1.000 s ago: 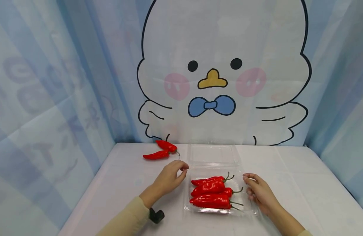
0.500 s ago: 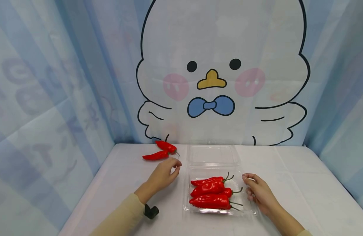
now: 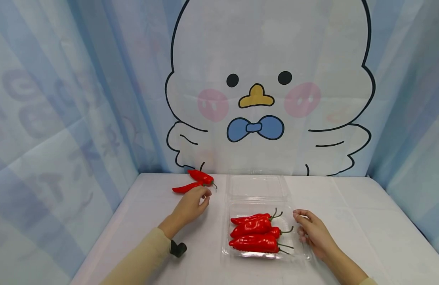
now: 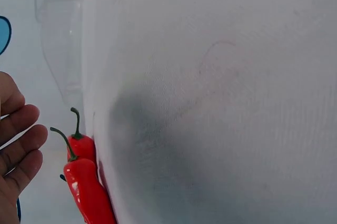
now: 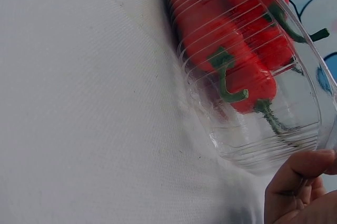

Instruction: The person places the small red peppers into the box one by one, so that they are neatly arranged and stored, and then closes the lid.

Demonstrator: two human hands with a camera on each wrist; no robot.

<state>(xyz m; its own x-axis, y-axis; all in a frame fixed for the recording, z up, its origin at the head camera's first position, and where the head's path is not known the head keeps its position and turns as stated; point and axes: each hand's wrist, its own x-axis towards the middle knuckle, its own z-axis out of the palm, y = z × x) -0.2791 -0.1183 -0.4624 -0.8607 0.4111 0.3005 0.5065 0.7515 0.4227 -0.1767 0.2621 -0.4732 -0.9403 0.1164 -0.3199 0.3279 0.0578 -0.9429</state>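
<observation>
My left hand (image 3: 191, 204) is just in front of two loose red chili peppers (image 3: 185, 188) and hides the stem end of the nearer one. In the left wrist view its fingers (image 4: 25, 135) are loosely bent with nothing in them, apart from the peppers (image 4: 89, 190). My right hand (image 3: 315, 231) pinches the right rim of a clear plastic clamshell box (image 3: 237, 252), its lid (image 3: 256, 188) laid back. Several red peppers (image 3: 255, 242) lie inside, stems pointing right. Through the box's ribbed wall, the right wrist view shows these peppers (image 5: 210, 39) beside the right hand (image 5: 303, 190).
A white cloth (image 3: 362, 225) covers the table. Behind it hangs a curtain (image 3: 258, 43) printed with a cartoon chick, and pale blue curtains (image 3: 55, 118) close off the sides. A black device (image 3: 178, 248) sits on the left wrist.
My left hand has moved left and away from me, from beside the box to the loose peppers. My right hand and the box have stayed in place.
</observation>
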